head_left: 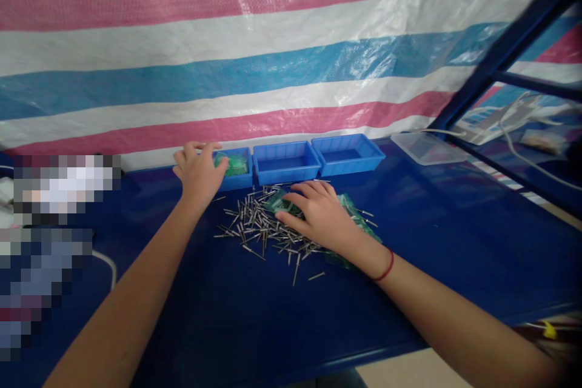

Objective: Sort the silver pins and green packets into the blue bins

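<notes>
My left hand (199, 171) is at the left blue bin (239, 180), fingers spread and bent over its left side. Small green plastic bags (237, 163) lie in that bin, beside my left thumb. My right hand (321, 212) rests palm down with fingers apart over a green plastic bag (346, 206), which it partly covers. Beneath and to the left of it spreads a loose heap of metal blind rivets (254, 218). A few rivets lie apart in front of the heap. I see nothing gripped in either hand.
Behind the heap, a middle blue bin (286, 173) and a right blue bin (350, 163) stand in a row with the left one. A clear plastic lid (427, 148) lies to their right. A blue metal frame (495, 73) rises at right; a white cable (109, 264) runs at left.
</notes>
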### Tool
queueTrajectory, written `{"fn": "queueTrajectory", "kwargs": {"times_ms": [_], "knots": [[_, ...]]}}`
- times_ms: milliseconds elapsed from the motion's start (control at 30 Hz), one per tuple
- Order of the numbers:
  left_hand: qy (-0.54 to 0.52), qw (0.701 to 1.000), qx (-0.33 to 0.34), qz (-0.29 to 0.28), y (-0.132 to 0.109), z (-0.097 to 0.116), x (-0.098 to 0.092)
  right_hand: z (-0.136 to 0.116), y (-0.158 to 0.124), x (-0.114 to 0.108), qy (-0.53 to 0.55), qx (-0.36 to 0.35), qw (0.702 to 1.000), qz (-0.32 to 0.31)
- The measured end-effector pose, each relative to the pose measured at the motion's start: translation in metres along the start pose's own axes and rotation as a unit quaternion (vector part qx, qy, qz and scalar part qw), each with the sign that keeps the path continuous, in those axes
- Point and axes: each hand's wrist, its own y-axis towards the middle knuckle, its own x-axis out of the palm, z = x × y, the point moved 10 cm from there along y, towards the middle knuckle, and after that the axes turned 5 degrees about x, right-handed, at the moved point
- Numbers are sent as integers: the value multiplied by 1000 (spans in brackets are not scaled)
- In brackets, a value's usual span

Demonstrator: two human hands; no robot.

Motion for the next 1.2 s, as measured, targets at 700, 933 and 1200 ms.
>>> {"fn": "queueTrajectory", "kwargs": {"times_ms": [700, 933, 1200], "knots": [[-589, 589, -247, -495, -154, 85, 56, -10, -21, -65, 273, -29, 938, 213], [-649, 633, -229, -356, -140, 82, 50, -30, -23, -59, 214, -136, 953, 167], [-486, 852, 71, -182, -106, 84, 10, 11, -18, -9, 397, 153, 905, -27]]}}
